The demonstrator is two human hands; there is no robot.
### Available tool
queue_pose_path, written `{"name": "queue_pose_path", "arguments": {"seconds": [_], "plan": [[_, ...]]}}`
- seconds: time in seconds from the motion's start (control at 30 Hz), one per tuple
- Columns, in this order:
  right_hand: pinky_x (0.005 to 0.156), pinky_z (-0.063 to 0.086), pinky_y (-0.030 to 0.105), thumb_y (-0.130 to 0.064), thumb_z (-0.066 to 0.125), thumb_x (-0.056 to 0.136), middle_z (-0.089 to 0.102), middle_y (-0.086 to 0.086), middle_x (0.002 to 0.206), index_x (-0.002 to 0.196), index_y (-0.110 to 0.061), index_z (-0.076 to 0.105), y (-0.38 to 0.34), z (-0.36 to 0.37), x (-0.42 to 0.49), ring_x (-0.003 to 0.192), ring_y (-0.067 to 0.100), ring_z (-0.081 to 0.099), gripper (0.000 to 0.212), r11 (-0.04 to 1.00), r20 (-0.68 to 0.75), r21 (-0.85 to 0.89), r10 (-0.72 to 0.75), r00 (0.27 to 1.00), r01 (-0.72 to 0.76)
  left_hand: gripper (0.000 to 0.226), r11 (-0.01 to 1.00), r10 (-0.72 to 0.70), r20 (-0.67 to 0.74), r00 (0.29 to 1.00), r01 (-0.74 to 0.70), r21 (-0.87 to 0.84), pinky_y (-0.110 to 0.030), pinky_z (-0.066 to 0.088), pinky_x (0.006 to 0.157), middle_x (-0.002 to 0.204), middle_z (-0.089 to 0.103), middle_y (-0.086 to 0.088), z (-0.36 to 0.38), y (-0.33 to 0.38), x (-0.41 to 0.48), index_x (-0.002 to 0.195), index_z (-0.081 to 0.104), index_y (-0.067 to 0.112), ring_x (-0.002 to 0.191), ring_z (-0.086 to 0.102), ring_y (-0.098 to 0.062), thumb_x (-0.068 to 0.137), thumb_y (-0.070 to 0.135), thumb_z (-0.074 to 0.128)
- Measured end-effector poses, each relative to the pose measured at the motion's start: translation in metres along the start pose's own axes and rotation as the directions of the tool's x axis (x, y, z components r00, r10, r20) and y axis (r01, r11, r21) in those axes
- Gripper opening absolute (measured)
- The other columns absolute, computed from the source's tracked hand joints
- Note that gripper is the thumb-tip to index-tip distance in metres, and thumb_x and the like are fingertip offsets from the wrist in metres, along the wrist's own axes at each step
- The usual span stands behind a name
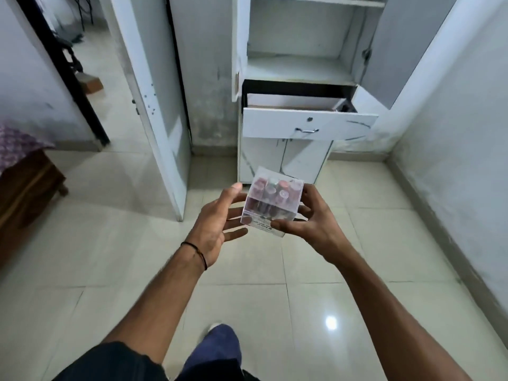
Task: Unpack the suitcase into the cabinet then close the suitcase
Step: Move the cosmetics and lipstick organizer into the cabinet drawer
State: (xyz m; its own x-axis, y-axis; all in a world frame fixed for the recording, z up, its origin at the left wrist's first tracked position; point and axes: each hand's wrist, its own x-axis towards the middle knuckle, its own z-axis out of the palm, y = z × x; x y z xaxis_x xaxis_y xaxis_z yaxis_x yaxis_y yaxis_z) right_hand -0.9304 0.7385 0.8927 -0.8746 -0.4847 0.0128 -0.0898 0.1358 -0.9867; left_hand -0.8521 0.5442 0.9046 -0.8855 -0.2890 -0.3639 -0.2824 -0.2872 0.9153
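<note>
Two bare hands meet at a small clear box (pixel 270 204) packed with reddish tubes, held in the air above the tiled floor (pixel 275 284). The right hand (pixel 310 218) grips it, thumb along the near edge and fingers curled round the far side, while the left hand (pixel 214 224) is spread, fingers straight, at the box's left face. Just beyond stands a white cabinet (pixel 299 70), its drawer (pixel 310 123) pulled out.

No legible text. A short line of dark print and a small logo stand on the near lower face of the clear box (pixel 272 202), too blurred and small to read.
</note>
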Motion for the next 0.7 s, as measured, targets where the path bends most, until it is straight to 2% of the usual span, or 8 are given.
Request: {"name": "queue_pose_path", "arguments": {"seconds": [0.13,0.23,0.4,0.57,0.7], "plan": [[0.083,0.06,0.04,-0.002,0.089,0.069,0.062,-0.001,0.126,0.127,-0.017,0.052,0.003,-0.051,0.064,0.115,0.016,0.063,0.07,1.0,-0.027,-0.002,-0.03,0.999,0.03,0.038,0.999,0.043,0.018,0.999,-0.044,0.029,-0.038,0.056,0.087,0.099,0.076,-0.003,0.044,0.024,0.069,0.107,0.071,0.024,0.091,0.071,-0.017,0.092,0.055,0.054],[0.085,0.06,0.037,-0.009,0.091,0.069,0.063,-0.003,0.125,0.125,-0.022,0.052,0.008,-0.091,0.125,0.115,0.02,0.063,0.07,0.997,0.004,-0.058,-0.051,0.999,0.052,0.039,0.996,0.08,0.018,0.997,-0.081,0.036,-0.037,0.055,0.087,0.099,0.076,-0.002,0.076,0.039,0.129,0.107,0.072,0.026,0.093,0.071,-0.015,0.093,0.057,0.053],[0.081,0.059,0.029,-0.01,0.089,0.071,0.061,-0.009,0.126,0.125,-0.023,0.049,-0.002,-0.166,0.231,0.114,0.01,0.062,0.069,0.991,0.059,-0.123,-0.049,0.997,0.056,0.044,0.991,0.134,0.003,0.991,-0.134,0.026,-0.041,0.053,0.092,0.101,0.076,-0.003,0.137,0.076,0.24,0.114,0.07,0.029,0.099,0.07,-0.02,0.092,0.061,0.05],[0.084,0.06,0.037,-0.012,0.09,0.071,0.061,-0.007,0.126,0.129,-0.024,0.048,-0.01,-0.231,0.33,0.115,0.011,0.062,0.072,0.983,0.091,-0.172,-0.045,0.995,0.06,0.039,0.989,0.15,-0.015,0.989,-0.15,-0.01,-0.044,0.053,0.093,0.1,0.076,-0.004,0.187,0.114,0.333,0.114,0.069,0.028,0.099,0.071,-0.023,0.095,0.055,0.05],[0.088,0.059,0.034,-0.012,0.089,0.071,0.061,-0.008,0.127,0.133,-0.025,0.046,-0.002,-0.262,0.403,0.118,0.011,0.061,0.077,0.983,0.137,-0.172,-0.043,0.99,0.066,0.033,0.989,0.146,-0.065,0.987,-0.147,-0.012,-0.039,0.055,0.089,0.099,0.077,-0.004,0.208,0.135,0.394,0.11,0.069,0.028,0.099,0.071,-0.022,0.095,0.052,0.052]]}}
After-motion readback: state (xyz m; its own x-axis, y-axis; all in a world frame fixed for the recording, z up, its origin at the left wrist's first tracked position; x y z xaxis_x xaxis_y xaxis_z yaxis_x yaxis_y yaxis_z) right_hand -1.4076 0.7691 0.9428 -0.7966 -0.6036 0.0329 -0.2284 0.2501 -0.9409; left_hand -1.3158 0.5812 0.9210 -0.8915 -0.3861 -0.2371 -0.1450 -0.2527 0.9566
